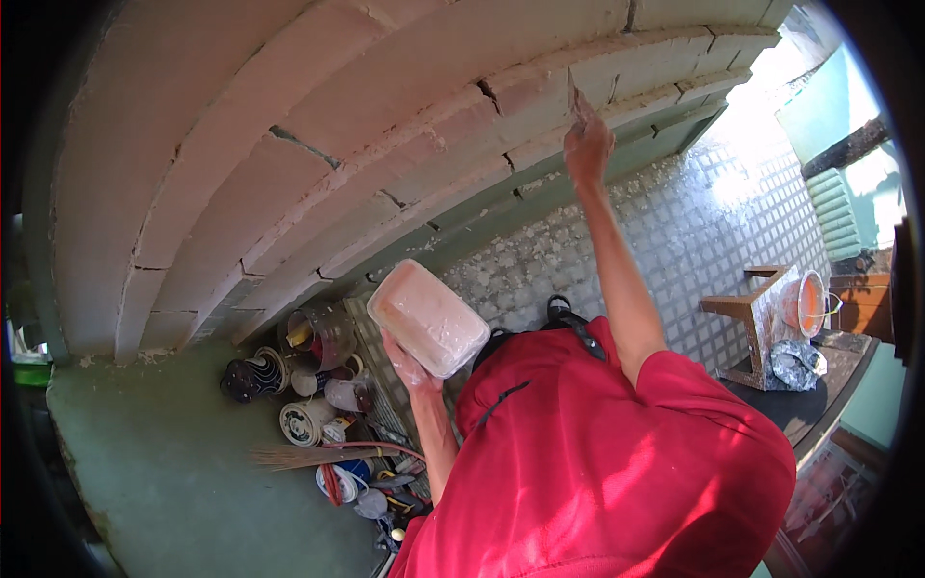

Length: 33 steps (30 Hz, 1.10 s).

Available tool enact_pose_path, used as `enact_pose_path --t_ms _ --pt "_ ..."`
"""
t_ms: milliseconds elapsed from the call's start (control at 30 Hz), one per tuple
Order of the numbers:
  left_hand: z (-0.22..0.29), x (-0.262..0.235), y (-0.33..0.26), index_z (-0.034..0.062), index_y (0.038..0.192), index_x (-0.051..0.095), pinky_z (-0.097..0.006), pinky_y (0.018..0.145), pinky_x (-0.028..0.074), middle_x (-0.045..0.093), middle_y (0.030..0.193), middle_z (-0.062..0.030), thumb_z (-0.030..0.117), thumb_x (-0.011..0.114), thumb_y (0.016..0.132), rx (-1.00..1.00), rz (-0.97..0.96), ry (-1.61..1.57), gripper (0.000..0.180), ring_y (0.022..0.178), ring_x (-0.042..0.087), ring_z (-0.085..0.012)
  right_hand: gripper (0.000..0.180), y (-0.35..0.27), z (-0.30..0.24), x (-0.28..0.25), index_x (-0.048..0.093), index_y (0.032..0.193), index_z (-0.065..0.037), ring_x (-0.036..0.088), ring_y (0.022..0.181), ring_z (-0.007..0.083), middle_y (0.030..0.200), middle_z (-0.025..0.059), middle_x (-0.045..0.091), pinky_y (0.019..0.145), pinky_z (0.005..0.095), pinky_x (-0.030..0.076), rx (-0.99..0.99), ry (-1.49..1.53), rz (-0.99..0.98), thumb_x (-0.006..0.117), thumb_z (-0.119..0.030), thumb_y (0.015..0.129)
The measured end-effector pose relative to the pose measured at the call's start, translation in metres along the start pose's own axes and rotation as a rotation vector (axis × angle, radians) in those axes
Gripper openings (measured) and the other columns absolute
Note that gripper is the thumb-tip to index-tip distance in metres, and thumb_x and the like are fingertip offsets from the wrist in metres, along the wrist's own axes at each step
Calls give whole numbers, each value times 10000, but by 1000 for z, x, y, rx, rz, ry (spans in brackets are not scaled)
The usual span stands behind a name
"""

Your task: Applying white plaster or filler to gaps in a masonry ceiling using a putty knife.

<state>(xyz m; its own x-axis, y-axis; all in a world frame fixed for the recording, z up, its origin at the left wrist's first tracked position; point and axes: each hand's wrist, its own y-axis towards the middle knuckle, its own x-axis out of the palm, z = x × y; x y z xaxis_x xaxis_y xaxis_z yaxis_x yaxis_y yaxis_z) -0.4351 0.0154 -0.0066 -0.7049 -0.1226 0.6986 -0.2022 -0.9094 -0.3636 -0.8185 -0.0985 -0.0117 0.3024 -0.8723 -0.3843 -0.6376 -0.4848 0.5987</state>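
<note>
Seen from above: a red shirt low in the view, both forearms reaching up toward a wall of pale blocks.

Left hand: palm up under a rectangular tub, fingers spread and cupped beneath its base, supporting it from below. Tub full to the rim with pale pinkish paste, surface smooth and a little wet. Position of tub: in front of the chest, above the clutter on the floor, well apart from the wall.

Right hand: raised, closed around the handle of a small trowel, fingers pressed together on it. Blade tip touching a joint between two blocks.

On the floor near the wall base, left of the body: a group of round containers, cans and pots, some open; contents too small to tell, only a yellowish something in one. Beside them a small broom lying flat, and more small tools, not clear.

Patterned metal floor plate with crumbs of dried mortar along the wall.

At the right: a wooden stool, tipped on its side it seems, and an orange bucket just beside it, inside pale and coated. Crumpled foil or plastic below the bucket.
</note>
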Motion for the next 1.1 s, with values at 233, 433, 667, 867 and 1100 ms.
enact_pose_path --t_ms 233,433,667,867,1100 --pt "-1 -5 -6 120 1445 315 -476 994 458 441 1403 -104 552 382 942 -1 25 -5 667 1232 495 -318 605 -20 -45 32 601 1249 -79 674 898 326 1008 231 651 747 358 505 262 51 -299 446 104 694" --pt "1 1 -1 120 1442 318 -478 987 464 445 1398 -103 545 383 944 -8 34 25 658 1221 505 -317 614 -39 -45 36 598 1267 -120 593 641 366 785 246 599 633 393 477 -38 126 -184 475 91 703" --pt "3 0 -6 122 1440 321 -483 986 463 447 1396 -101 541 390 945 0 41 -23 652 1216 507 -320 659 -16 -49 36 559 1293 -97 623 746 390 777 220 631 680 454 477 152 -106 -219 561 63 654" --pt "4 -5 -5 131 1435 333 -481 974 473 462 1383 -93 544 392 943 -18 45 -9 645 1197 523 -314 650 -51 -80 63 577 1296 -146 604 618 336 659 201 566 604 407 468 9 54 -183 503 53 682" --pt "14 -11 -1 112 1443 317 -476 991 460 455 1395 -102 551 386 944 6 47 42 669 1216 509 -317 657 -19 -74 44 574 1302 -156 567 574 338 634 211 537 594 413 461 125 -12 -71 496 63 688"
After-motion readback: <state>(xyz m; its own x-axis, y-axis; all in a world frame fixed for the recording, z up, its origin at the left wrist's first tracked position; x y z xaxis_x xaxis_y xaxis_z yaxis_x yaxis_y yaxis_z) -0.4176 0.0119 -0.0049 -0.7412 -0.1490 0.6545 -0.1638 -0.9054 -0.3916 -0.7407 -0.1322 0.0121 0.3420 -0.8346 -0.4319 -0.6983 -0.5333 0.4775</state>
